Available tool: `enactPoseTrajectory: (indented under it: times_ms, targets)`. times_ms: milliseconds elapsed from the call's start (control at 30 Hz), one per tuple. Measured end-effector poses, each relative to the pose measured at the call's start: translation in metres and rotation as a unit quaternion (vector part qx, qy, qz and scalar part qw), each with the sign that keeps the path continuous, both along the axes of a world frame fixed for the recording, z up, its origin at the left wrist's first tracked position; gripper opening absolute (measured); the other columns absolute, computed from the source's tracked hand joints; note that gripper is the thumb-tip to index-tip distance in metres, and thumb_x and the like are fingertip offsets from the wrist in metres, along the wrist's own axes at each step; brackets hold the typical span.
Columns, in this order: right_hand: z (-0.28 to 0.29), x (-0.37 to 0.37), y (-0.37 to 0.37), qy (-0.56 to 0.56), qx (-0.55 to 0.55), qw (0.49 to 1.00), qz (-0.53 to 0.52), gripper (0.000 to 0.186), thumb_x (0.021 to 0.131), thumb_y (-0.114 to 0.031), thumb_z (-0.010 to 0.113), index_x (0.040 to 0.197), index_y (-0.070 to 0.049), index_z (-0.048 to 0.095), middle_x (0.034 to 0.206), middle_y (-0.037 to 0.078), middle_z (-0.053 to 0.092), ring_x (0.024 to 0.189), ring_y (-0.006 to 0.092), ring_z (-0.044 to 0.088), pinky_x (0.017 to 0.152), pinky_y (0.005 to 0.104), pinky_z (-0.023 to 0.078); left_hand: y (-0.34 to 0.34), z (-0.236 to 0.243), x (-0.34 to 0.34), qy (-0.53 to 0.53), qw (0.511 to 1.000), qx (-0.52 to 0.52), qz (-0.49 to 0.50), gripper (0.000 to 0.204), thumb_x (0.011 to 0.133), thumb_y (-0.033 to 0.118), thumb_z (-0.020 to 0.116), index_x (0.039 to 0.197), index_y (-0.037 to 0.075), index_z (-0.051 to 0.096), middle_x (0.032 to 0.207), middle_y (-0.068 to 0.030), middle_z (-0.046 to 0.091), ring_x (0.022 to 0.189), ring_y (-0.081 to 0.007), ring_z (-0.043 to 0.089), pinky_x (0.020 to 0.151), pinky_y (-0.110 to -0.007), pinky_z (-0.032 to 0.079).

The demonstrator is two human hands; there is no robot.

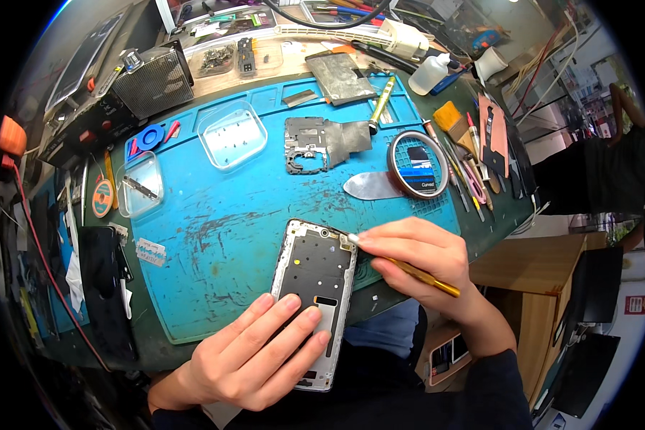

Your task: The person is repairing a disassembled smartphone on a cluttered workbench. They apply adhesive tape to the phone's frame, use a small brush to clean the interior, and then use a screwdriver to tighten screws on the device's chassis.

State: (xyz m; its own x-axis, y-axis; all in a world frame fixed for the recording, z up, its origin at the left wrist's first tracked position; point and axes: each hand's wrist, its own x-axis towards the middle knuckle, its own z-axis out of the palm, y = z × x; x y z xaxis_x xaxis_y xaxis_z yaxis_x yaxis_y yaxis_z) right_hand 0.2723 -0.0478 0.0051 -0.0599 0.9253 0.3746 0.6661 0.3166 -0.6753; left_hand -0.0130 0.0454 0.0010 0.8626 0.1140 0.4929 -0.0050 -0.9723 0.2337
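A phone frame [312, 269], stripped to its dark inner plate with a silvery rim, lies tilted at the near edge of the mat. My left hand [254, 351] holds its lower part, fingers laid across the plate and thumb hidden. Pinched in my right hand [423, 258] is a slim gold-handled tool [426, 278]. It points at the frame's top right corner, beside a round camera opening; its exact tip is hard to make out.
Beyond the frame stretches a scuffed blue work mat [208, 215]. On it are a clear box of screws [233, 136], dark phone inner parts [308, 143], a brown-rimmed ring [393, 154] and a metal blade [369, 186]. Brushes and tools [462, 143] lie right; a razor blade [150, 252] left.
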Motion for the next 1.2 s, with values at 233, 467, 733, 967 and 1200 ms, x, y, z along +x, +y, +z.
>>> enactPoseTrajectory:
  times_ms: [233,467,733,967,1200]
  targets:
    - [0.005,0.004,0.001,-0.051,0.003,0.999,0.013,0.031,0.087,-0.001,0.083,0.118,-0.001,0.078,0.112,0.012,0.078,0.093,0.0268,0.072,0.084,0.0366,0.056,-0.002,0.001,-0.001,-0.001,1.000,-0.024,0.009,0.024,0.091,0.013,0.074,0.113,0.009,0.082,0.118,-0.0122,0.080,0.112,-0.0327,0.077,0.098,-0.046,0.064]
    - [0.007,-0.002,0.010,-0.054,0.020,0.998,0.024,0.031,0.086,0.000,0.083,0.117,-0.002,0.078,0.112,0.011,0.078,0.095,0.0276,0.072,0.082,0.0366,0.056,-0.002,-0.005,-0.002,-0.017,1.000,-0.018,0.012,0.026,0.088,0.013,0.074,0.113,0.010,0.082,0.118,-0.0124,0.080,0.112,-0.0337,0.077,0.099,-0.047,0.064]
    - [0.001,-0.006,0.025,-0.065,0.046,0.996,0.043,0.034,0.086,-0.001,0.084,0.119,0.000,0.077,0.113,0.011,0.078,0.094,0.0269,0.072,0.082,0.0363,0.056,0.000,-0.003,-0.002,-0.007,1.000,-0.007,0.003,0.027,0.088,0.013,0.074,0.114,0.010,0.082,0.119,-0.0123,0.080,0.113,-0.0334,0.077,0.099,-0.046,0.064]
    - [0.001,-0.007,0.025,-0.051,0.036,0.997,0.034,0.030,0.088,-0.002,0.083,0.117,-0.001,0.078,0.110,0.011,0.079,0.094,0.0284,0.073,0.082,0.0368,0.057,-0.003,0.001,-0.001,0.002,1.000,-0.017,0.008,0.025,0.091,0.012,0.072,0.115,0.010,0.081,0.121,-0.0122,0.079,0.115,-0.0328,0.076,0.100,-0.046,0.064]
    - [-0.001,-0.003,0.039,-0.040,0.036,0.996,0.074,0.027,0.090,-0.003,0.082,0.117,-0.001,0.078,0.110,0.012,0.079,0.096,0.0278,0.074,0.084,0.0369,0.058,0.002,-0.002,-0.004,-0.005,1.000,-0.003,-0.009,0.025,0.096,0.012,0.069,0.117,0.003,0.079,0.127,-0.0152,0.077,0.120,-0.0337,0.074,0.102,-0.046,0.064]
